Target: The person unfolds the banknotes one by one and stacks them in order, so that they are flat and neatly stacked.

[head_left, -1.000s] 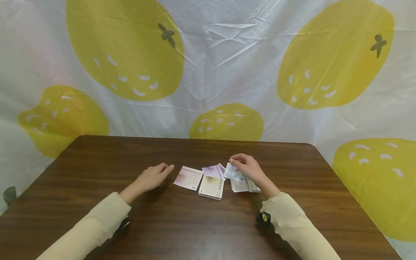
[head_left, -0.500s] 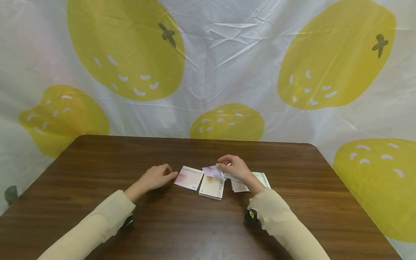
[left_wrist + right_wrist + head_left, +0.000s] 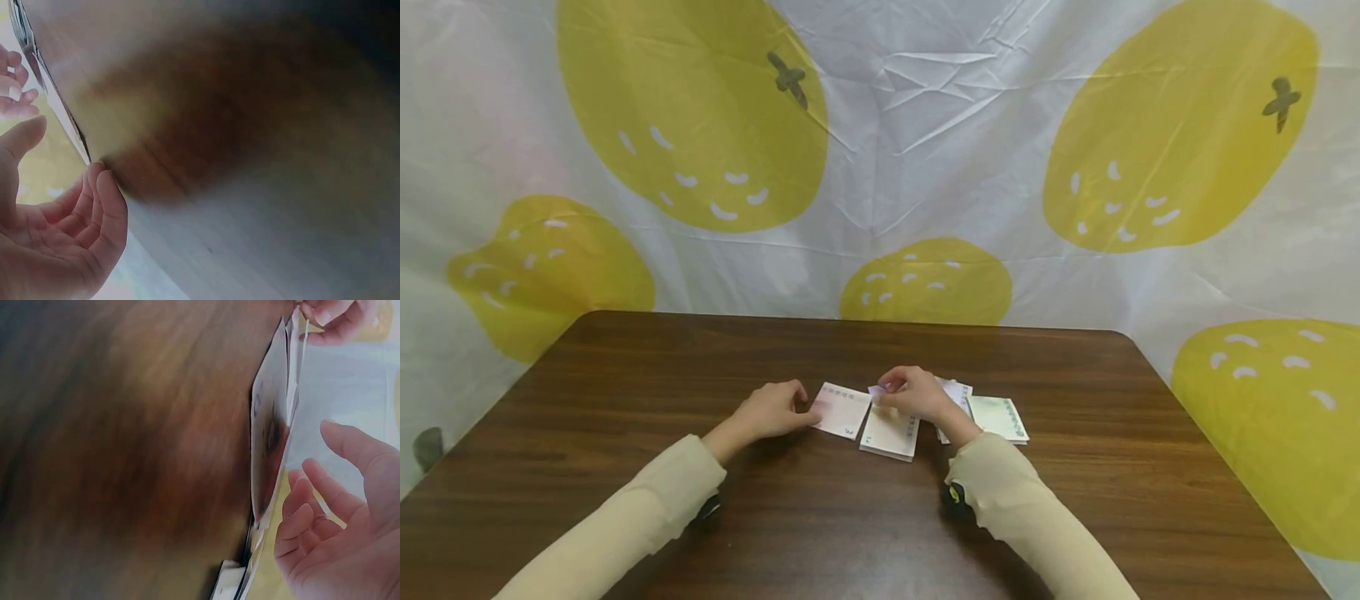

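The step in hand appears to be sorting printed paper notes laid flat on the worktop [image 3: 880, 533]. The pink note [image 3: 845, 411] lies at 9 o'clock from the cream stack [image 3: 891, 435]; the purple note [image 3: 873, 390], partly covered, at 11 o'clock; the lilac note [image 3: 960, 395] at 2 o'clock; the green stack [image 3: 998, 418] at 3 o'clock.

Left hand [image 3: 775, 408]: at the pink note's 9 o'clock edge, fingers loosely bent and touching, thumb parted from them. Right hand [image 3: 919, 393]: over the purple note, thumb and fingertips apart, nothing gripped.

The next move probably calls for closing the right thumb and fingers on the purple note.

The right wrist view shows the right-hand gap and the notes' layered edges; only the head view shows the full layout.
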`<state>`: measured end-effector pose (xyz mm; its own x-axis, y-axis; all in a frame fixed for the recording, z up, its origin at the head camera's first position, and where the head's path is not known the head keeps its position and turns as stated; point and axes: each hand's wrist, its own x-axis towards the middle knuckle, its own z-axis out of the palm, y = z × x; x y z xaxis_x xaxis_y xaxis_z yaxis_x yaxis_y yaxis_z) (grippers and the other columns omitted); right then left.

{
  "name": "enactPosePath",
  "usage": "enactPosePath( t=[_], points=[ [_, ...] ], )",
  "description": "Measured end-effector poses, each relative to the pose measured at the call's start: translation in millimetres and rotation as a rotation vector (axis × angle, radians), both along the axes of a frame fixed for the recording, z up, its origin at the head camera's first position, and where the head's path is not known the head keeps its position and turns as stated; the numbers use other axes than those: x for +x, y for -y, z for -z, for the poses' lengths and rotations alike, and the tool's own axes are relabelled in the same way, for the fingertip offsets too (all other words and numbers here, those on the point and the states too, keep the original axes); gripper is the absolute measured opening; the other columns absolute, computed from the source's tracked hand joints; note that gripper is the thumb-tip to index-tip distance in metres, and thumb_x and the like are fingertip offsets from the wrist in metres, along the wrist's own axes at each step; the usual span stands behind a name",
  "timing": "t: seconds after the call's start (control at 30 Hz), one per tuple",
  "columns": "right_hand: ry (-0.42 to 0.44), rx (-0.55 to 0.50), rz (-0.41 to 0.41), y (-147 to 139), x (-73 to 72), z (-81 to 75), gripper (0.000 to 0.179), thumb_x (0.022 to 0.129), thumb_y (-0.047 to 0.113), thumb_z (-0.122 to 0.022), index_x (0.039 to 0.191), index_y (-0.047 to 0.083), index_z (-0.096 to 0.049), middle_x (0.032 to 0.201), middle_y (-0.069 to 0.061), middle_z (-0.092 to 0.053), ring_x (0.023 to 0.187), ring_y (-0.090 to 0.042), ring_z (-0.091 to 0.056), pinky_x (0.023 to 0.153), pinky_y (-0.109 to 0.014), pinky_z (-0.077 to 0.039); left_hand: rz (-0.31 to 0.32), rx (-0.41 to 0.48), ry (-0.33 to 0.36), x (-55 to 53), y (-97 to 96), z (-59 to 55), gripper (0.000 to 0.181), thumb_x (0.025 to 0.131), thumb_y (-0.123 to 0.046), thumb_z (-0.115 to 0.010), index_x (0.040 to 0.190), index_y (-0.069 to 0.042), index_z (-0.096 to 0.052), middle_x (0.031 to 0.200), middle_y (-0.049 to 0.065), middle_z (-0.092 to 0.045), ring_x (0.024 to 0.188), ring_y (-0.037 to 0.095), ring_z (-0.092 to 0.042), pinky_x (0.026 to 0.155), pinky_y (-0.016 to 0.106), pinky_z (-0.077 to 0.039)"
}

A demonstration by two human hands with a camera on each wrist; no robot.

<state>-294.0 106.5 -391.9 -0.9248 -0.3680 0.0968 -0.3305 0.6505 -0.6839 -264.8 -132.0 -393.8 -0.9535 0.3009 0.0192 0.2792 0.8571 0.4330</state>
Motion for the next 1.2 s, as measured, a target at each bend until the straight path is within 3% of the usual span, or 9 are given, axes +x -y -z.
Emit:
enactPosePath(
  t=[0.13, 0.37, 0.77, 1.2],
  points=[
    [-0.016, 0.019, -0.041, 5, -0.6, 2.4, 0.027, 0.071, 0.016, -0.071, 0.093, 0.002, -0.064, 0.077, -0.001, -0.059, 0.072, -0.013, -0.053, 0.064, -0.025, -0.042, 0.007, -0.030, 0.006, -1.2, -3.6, 1.1, 0.043, 0.071, -0.040, -0.069, 0.092, -0.005, -0.057, 0.073, 0.003, -0.054, 0.064, 0.018, -0.048, 0.054, 0.033, -0.040],
    [-0.025, 0.081, -0.060, 13, -1.0, 3.0, 0.032, 0.069, 0.019, -0.073, 0.095, 0.003, -0.063, 0.078, -0.002, -0.057, 0.073, -0.013, -0.050, 0.067, -0.026, -0.040, 0.015, -0.036, 0.016, -2.2, -9.6, 1.9, 0.044, 0.068, -0.039, -0.072, 0.091, -0.005, -0.055, 0.069, 0.001, -0.051, 0.062, 0.018, -0.047, 0.053, 0.032, -0.039],
    [0.060, 0.143, -0.034, 22, -1.8, 1.7, 0.043, 0.063, 0.019, -0.079, 0.098, 0.003, -0.058, 0.080, -0.002, -0.053, 0.074, -0.014, -0.048, 0.068, -0.026, -0.039, 0.014, -0.002, 0.011, -5.8, -13.5, 3.1, 0.040, 0.065, -0.030, -0.077, 0.087, -0.006, -0.054, 0.064, 0.000, -0.048, 0.058, 0.015, -0.047, 0.053, 0.029, -0.038],
    [0.136, 0.184, -0.002, 27, -0.8, -0.2, 0.036, 0.064, 0.017, -0.078, 0.091, 0.005, -0.058, 0.070, 0.000, -0.050, 0.065, -0.013, -0.046, 0.058, -0.024, -0.037, 0.027, 0.017, 0.031, -7.7, -13.1, 2.2, 0.039, 0.065, -0.028, -0.077, 0.087, -0.004, -0.054, 0.065, 0.001, -0.048, 0.059, 0.015, -0.046, 0.054, 0.028, -0.038]
  ],
)
